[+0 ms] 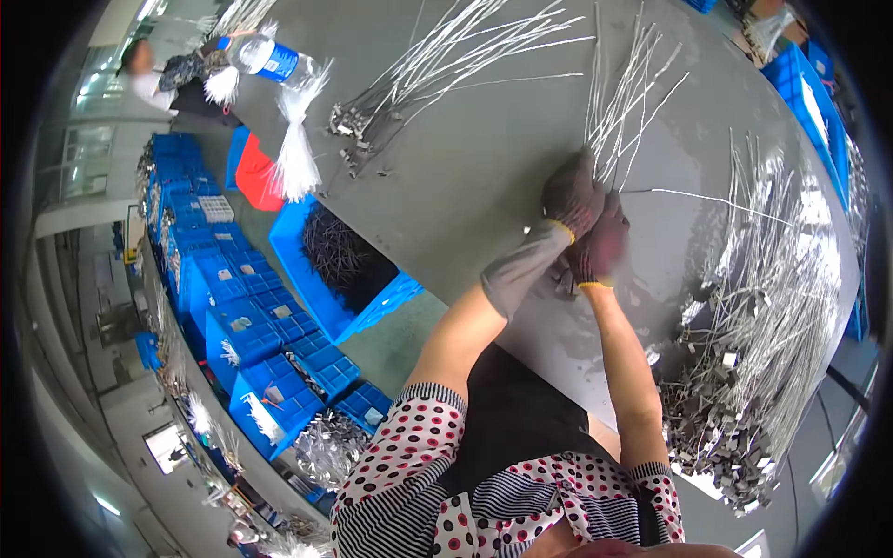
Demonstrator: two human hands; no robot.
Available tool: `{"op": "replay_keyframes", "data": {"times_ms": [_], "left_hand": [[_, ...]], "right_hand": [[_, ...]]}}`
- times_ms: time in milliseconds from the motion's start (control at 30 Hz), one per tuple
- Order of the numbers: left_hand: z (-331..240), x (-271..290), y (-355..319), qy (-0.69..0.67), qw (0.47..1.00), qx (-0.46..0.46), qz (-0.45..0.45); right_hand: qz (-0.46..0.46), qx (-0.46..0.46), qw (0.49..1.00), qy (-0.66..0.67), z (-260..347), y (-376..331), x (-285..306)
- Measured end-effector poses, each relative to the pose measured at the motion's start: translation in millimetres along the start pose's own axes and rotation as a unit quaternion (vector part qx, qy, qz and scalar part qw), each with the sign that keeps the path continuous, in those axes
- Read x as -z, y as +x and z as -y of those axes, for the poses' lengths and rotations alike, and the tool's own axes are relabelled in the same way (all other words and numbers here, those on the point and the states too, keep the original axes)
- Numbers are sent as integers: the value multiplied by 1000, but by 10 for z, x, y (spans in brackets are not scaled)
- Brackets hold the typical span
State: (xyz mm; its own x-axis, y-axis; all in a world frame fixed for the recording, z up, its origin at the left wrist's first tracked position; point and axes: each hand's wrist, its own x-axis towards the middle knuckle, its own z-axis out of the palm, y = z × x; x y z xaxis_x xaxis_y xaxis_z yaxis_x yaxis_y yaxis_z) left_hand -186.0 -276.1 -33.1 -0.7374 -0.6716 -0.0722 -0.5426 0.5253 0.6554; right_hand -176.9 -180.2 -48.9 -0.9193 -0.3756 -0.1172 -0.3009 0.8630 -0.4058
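Both my hands wear dark knitted work gloves and are together over the grey table (446,214). My left hand (571,193) is closed around the lower part of a bundle of thin silvery wires (621,102), which fan out away from me. Just below it, my right hand (603,240) is closed at the same bundle; the wire ends under the gloves are hidden. One loose wire (712,197) sticks out sideways from near my right hand. To the right lies a big heap of similar wires (791,279) with small blocky ends. Another bunch of wires (409,84) lies at the far left.
A plastic bottle (270,61) and tied white strands (296,153) are at the table's left edge. Below stands a blue crate (349,321) of dark pieces. Stacked blue crates (251,302) line the left; another blue crate (805,102) is far right. A person (153,88) is far left.
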Motion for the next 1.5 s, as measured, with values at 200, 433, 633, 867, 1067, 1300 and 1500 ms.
{"op": "replay_keyframes", "data": {"times_ms": [200, 433, 633, 867, 1067, 1300, 1500], "left_hand": [[485, 585, 706, 123, 982, -42, -135], [1267, 1390, 175, -84, 937, -114, -318], [2755, 1804, -1359, -164, 912, 26, -375], [4865, 1674, -2487, -94, 847, 274, -445], [5989, 1278, -2254, -81, 842, 508, -162], [7436, 630, -2319, 7, 782, 586, -211], [6722, 629, -1510, 41, 770, 624, -129]], "right_hand": [[-64, 87, 994, -10, 764, 615, -372], [94, 178, 971, -126, 1130, 1584, -608], [-145, 155, 966, -146, 1889, 976, -454], [58, 562, 807, 171, 2895, -787, -1224], [171, 627, 756, 77, 3020, -1116, -1768], [198, 628, 749, 79, 3083, -1270, -1842], [226, 620, 749, -59, 2692, -1021, -1751]]}}
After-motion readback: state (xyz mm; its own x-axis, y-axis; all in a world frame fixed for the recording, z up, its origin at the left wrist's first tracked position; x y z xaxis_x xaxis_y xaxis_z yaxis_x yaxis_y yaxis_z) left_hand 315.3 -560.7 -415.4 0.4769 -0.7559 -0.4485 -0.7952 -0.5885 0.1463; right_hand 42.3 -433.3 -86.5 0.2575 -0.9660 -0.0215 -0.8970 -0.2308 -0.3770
